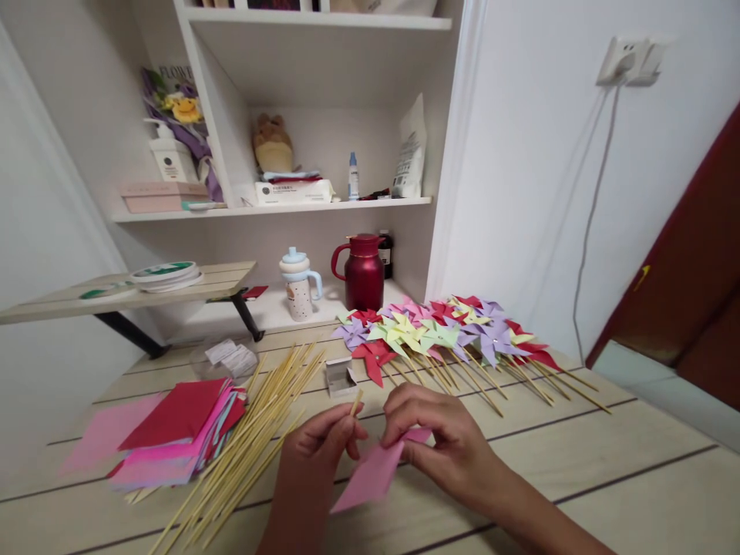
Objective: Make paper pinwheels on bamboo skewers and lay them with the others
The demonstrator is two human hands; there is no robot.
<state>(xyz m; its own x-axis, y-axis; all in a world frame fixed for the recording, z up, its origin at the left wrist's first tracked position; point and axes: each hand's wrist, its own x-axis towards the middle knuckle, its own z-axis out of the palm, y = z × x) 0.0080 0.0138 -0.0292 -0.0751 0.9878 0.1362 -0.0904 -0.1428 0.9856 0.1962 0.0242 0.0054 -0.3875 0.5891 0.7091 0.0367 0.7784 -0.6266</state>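
While pinched at its far right corner by the right hand (445, 443), thumb and fingertips closed on it: pink paper sheet (373, 472), slanting down to the near left, just above the near middle of the wooden table (607, 470). Just left of it, left hand (315, 455), fingers closed round a single bamboo stick (356, 402), tip poking up toward the far side, close to the paper's upper edge; contact between stick and paper impossible to tell. Hands near each other, not touching.

Left of the hands, loose sheaf of bamboo skewers (254, 435), fanned from near left to far right, its left edge against a stack of coloured paper squares (179, 432), red on top, pink at the edges. Just beyond the hands, small white box (340, 378). Farther right, row of finished paper pinwheels (445, 333) on sticks, red, purple, green, yellow and pink, overlapping, sticks pointing near right. Beyond the skewers, clear packet with paper slips (230, 356). At the far edge, red thermos jug (364, 271) and, left of it, spotted cup with a blue lid (299, 287). Far left, low wooden riser (69, 301) bearing flat rolls of tape (165, 274). Skewers and box closest to the hands, apart from both.
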